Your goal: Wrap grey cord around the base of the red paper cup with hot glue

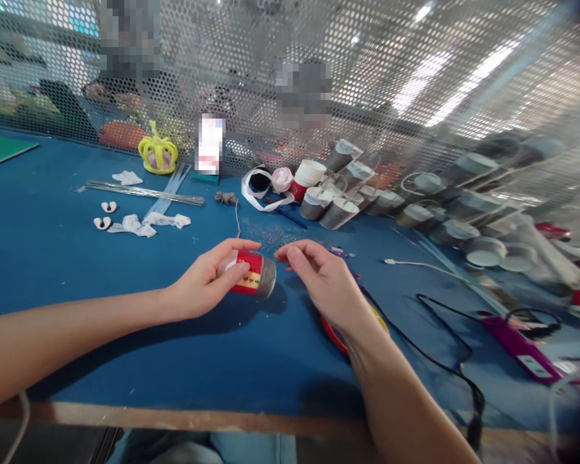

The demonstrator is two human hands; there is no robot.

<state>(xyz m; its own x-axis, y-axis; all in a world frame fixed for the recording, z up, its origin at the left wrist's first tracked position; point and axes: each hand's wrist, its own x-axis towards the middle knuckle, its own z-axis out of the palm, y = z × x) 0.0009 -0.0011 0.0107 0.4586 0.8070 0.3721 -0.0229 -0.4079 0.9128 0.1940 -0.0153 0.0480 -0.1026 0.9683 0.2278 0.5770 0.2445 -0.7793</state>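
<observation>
My left hand [207, 277] is closed around a small cylinder [254, 274] with a red and yellow label and a grey band at its right end. The cylinder lies tilted on its side, just above the blue table. A thin grey cord [238, 222] runs from a small grey yarn bundle [225, 198] down towards my left fingers. Close to the grey end, my right hand [323, 277] has its thumb and fingers pinched together; whatever is between them is too small to make out. Beneath my right wrist, a red loop with a yellow part [335, 336] is partly hidden.
Several grey cylinders with pale ends [339, 212] crowd the back right. White ribbon [251, 196], thin metal rods [145, 192] and a yellow crown-like piece [158, 154] lie farther back. Black cable [406, 338] and a purple power strip [522, 348] are at right. Perforated mesh [251, 77] stands behind.
</observation>
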